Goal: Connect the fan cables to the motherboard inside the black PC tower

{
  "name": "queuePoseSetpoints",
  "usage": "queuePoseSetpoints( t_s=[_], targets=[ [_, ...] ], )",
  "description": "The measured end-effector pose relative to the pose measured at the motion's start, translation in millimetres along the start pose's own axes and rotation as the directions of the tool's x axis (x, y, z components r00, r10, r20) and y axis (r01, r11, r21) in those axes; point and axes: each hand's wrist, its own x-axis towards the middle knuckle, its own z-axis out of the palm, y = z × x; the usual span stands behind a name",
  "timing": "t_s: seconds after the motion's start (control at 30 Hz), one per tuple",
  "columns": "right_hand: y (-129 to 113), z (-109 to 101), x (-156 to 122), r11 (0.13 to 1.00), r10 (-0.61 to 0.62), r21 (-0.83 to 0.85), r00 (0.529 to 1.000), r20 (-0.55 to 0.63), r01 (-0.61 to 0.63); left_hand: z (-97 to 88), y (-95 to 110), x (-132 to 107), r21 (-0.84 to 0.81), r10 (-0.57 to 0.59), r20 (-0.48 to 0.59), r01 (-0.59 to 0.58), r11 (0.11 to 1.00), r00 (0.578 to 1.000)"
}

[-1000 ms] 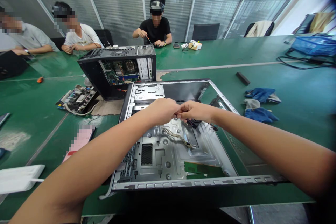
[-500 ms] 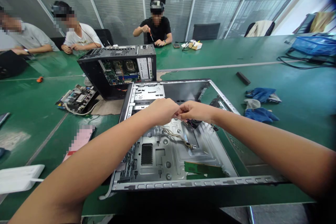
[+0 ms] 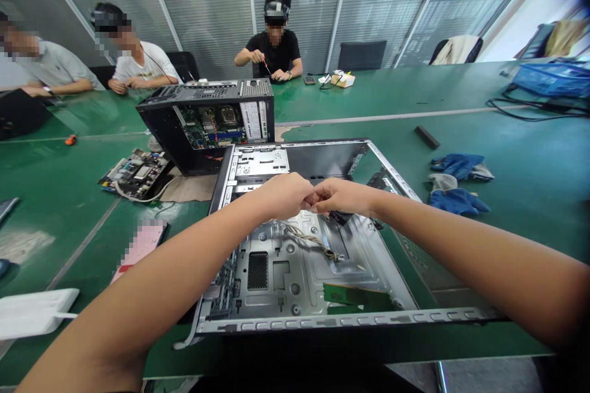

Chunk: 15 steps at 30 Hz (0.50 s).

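An open computer case lies on its side on the green table before me. Above its middle, my left hand and my right hand meet with fingers pinched together; whatever they hold is hidden behind the fingers. A dark part shows just under my right hand, too covered to name. Below the hands a bundle of twisted cables rests on the case floor. Green memory modules lie inside, near the case's front edge.
Behind the case stands a second computer tower with its motherboard exposed. A loose motherboard lies to the left, near a pink phone-like item and a white adapter. Blue gloves lie right. Several people sit across the table.
My hands stay almost in place, with only a slight shift of the fingers. Across the table, a person's hand with a screwdriver has moved slightly.
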Motion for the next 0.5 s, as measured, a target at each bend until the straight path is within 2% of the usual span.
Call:
queuePoseSetpoints(
  t_s=[0.27, 0.5],
  targets=[
    [1.1, 1.0, 2.2, 0.998, -0.032, -0.044, 0.999, 0.011, 0.033, 6.2, -7.7, 4.9, -0.014, 0.021, -0.016, -0.022, 1.000, 1.000],
    [0.3, 0.3, 1.7, 0.997, -0.026, -0.078, 0.999, -0.022, 0.024, 5.3, -6.7, 3.0, 0.013, -0.010, -0.023, 0.011, 1.000, 1.000]
  ],
)
